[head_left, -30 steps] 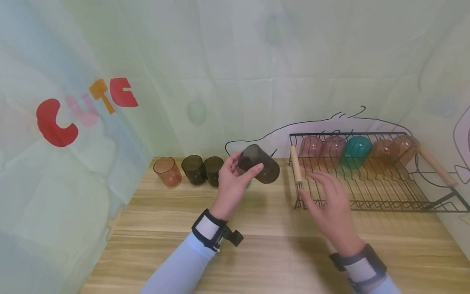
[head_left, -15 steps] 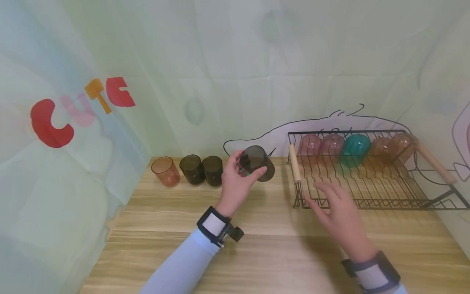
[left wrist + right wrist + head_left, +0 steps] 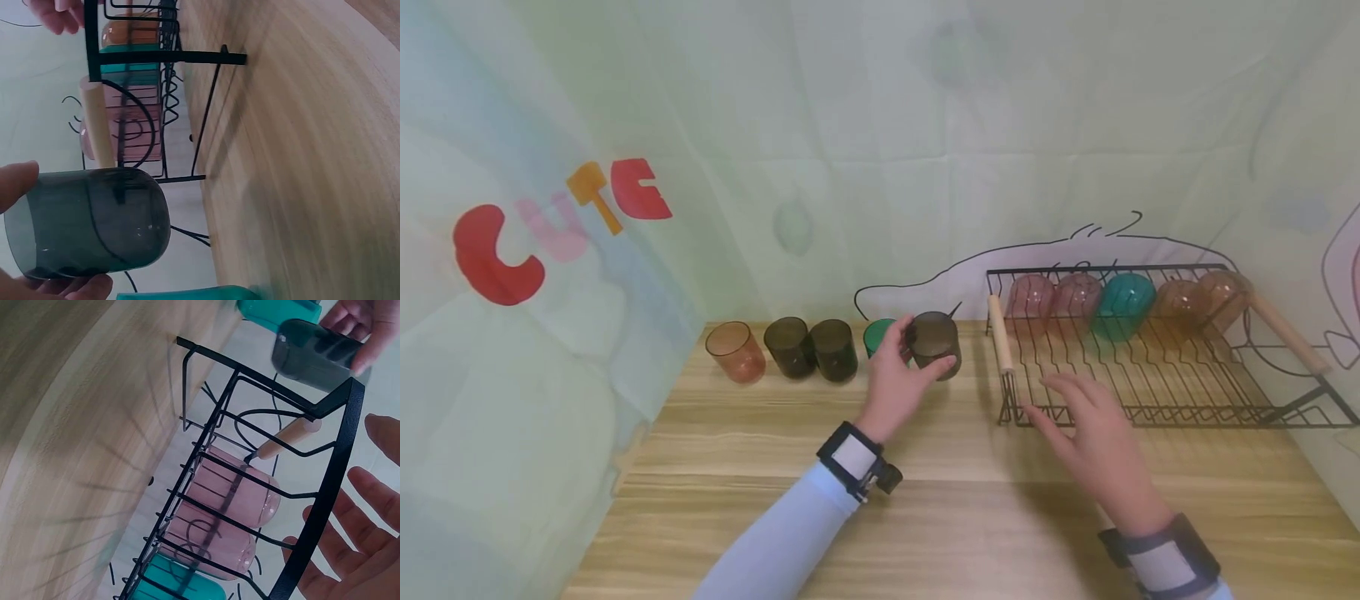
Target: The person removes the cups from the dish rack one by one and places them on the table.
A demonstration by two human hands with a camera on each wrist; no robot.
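Note:
My left hand [image 3: 898, 379] grips a dark grey glass [image 3: 936, 343] between thumb and fingers. In the left wrist view the glass [image 3: 94, 222] is mouth up, its base apparently a little above the wooden table. Just left of it stands a green glass [image 3: 877, 335], partly hidden by my fingers. Over the front left part of a black wire dish rack [image 3: 1120, 417] is my right hand [image 3: 1093, 442], its fingers spread and holding nothing. The right wrist view has that hand's fingers [image 3: 356, 519] beside the rack's black frame.
Two dark glasses [image 3: 834, 350] and an orange glass [image 3: 737, 354] stand at the table's back left. Along the rack's back sit upside-down glasses, pink [image 3: 1032, 300], teal [image 3: 1123, 307] and amber [image 3: 1180, 304]. A wooden handle [image 3: 1001, 333] tops each rack end. A printed curtain [image 3: 820, 125] hangs behind.
My left hand has turned the dark grey glass from tilted to upright and lowered it toward the table, uncovering the green glass. The right hand has shifted slightly right and down, still spread.

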